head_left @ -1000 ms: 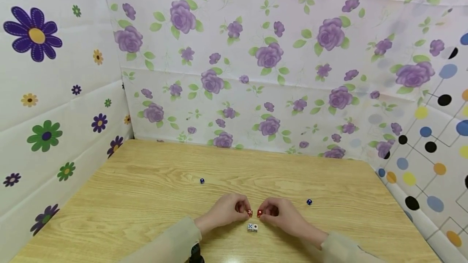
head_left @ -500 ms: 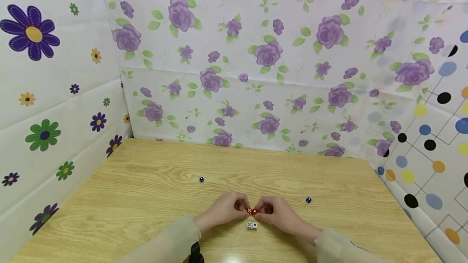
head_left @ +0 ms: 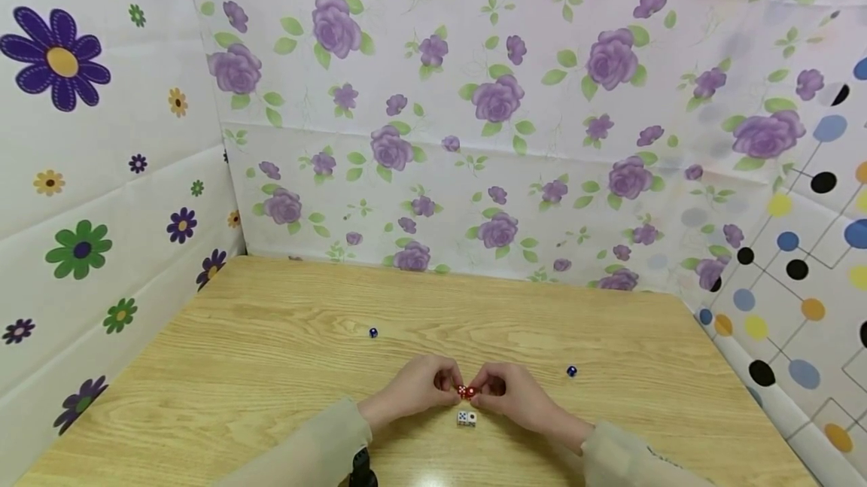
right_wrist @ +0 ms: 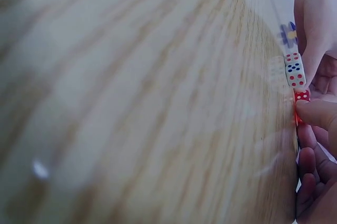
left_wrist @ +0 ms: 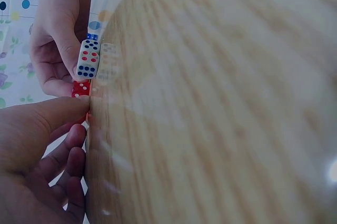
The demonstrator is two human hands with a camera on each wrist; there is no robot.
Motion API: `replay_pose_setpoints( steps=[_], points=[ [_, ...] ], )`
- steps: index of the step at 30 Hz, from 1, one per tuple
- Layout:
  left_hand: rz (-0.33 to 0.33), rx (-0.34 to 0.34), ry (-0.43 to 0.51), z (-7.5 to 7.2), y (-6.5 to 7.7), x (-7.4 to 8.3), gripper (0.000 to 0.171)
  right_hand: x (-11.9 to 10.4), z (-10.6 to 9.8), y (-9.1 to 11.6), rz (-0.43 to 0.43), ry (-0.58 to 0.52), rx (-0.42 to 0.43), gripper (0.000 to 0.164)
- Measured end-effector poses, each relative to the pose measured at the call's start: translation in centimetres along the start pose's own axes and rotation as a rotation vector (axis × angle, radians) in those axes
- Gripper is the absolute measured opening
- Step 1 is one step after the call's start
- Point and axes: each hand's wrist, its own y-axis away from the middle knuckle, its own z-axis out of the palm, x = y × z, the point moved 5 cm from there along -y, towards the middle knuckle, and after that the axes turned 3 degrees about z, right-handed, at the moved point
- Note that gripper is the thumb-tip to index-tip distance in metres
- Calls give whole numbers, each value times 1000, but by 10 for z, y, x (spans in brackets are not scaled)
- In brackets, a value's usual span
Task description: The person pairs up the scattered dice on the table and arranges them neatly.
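Note:
Two red dice meet side by side on the wooden table, between my two hands. My left hand (head_left: 425, 384) pinches the left red die (head_left: 462, 391) between thumb and fingers. The right red die (head_left: 471, 392) is pinched by my right hand (head_left: 516, 395). Just nearer to me, two white dice (head_left: 466, 418) sit side by side. In the left wrist view a white die (left_wrist: 88, 59) stands beside the red one (left_wrist: 81, 88). The right wrist view shows the red dice (right_wrist: 301, 96) at the fingertips, partly covered by the thumb.
One blue die (head_left: 373, 333) lies farther back to the left, another blue die (head_left: 572, 371) to the right of my right hand. The wooden table (head_left: 284, 321) runs back to a flowered cloth wall (head_left: 433, 95), with patterned cloths at both sides.
My right hand has moved left with its red die, closing the gap to the left red die. The left hand and white dice stay nearly where they were.

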Motion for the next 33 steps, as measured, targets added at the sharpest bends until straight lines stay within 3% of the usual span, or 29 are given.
replay_pose_setpoints(
  steps=[33],
  points=[
    [-13,6,-13,0,0,0,9,-1,0,1,17,23,5,6]
  ],
)
